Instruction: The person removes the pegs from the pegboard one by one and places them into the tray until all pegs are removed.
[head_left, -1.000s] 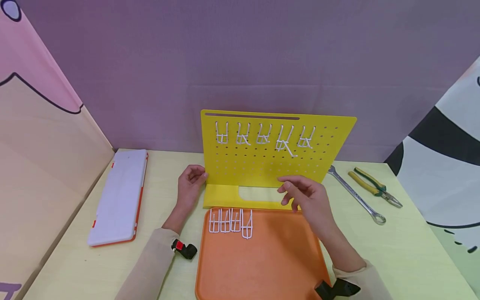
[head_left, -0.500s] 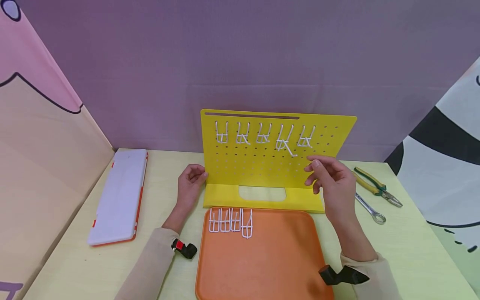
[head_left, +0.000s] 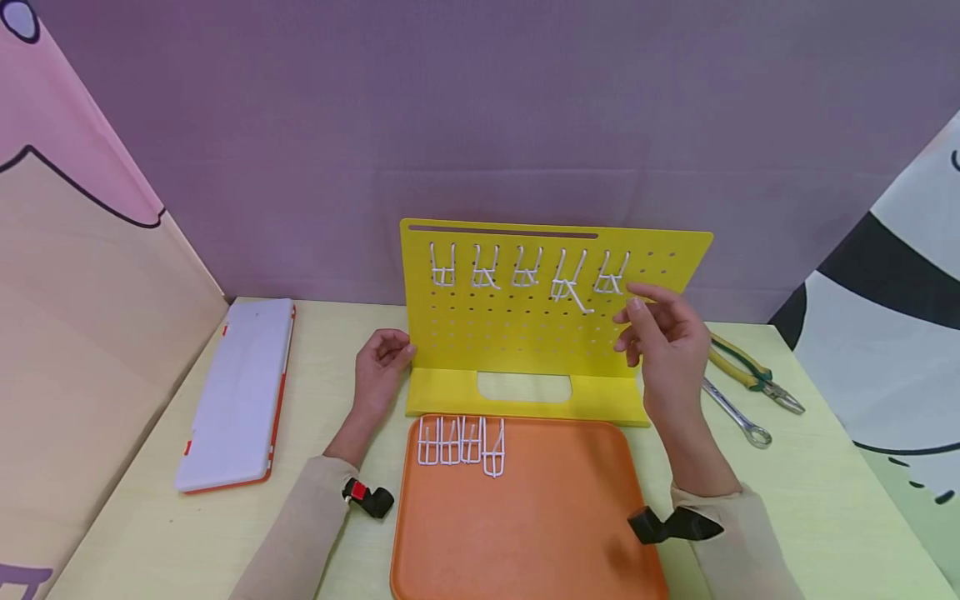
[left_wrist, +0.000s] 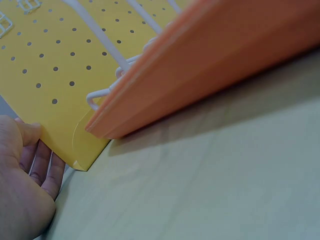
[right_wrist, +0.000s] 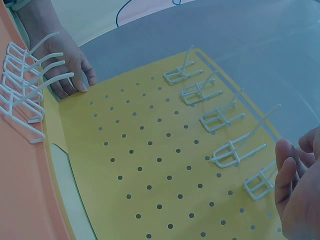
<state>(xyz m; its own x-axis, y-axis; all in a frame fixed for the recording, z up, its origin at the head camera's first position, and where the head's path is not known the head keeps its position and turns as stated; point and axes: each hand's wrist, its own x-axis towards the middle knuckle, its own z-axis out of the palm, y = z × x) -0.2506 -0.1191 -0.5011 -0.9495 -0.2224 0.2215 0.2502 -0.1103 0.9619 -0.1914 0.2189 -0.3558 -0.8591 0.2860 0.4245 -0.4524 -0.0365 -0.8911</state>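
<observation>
A yellow pegboard (head_left: 510, 333) stands upright on its base, with a row of several white wire hooks (head_left: 527, 267) hung near its top. My left hand (head_left: 381, 375) pinches the board's left edge; in the left wrist view, the thumb is on the front and the other fingers go behind. Before the right part of the board hovers my right hand (head_left: 671, 358), its fingers loosely bent and holding nothing. In the right wrist view, the right hand (right_wrist: 302, 185) is close to the last hook (right_wrist: 260, 185). More white hooks (head_left: 492, 454) lie in the orange tray (head_left: 525, 533).
Right of the board lie a combination wrench (head_left: 738, 412), partly hidden by the right hand, and yellow-green pliers (head_left: 757, 375). A white case with a red edge (head_left: 238, 396) lies at the left. Behind the table hangs a purple cloth (head_left: 480, 108).
My right hand has moved right from the board's lower middle, then slightly up toward the last hook. The left hand and the pegboard have stayed in place.
</observation>
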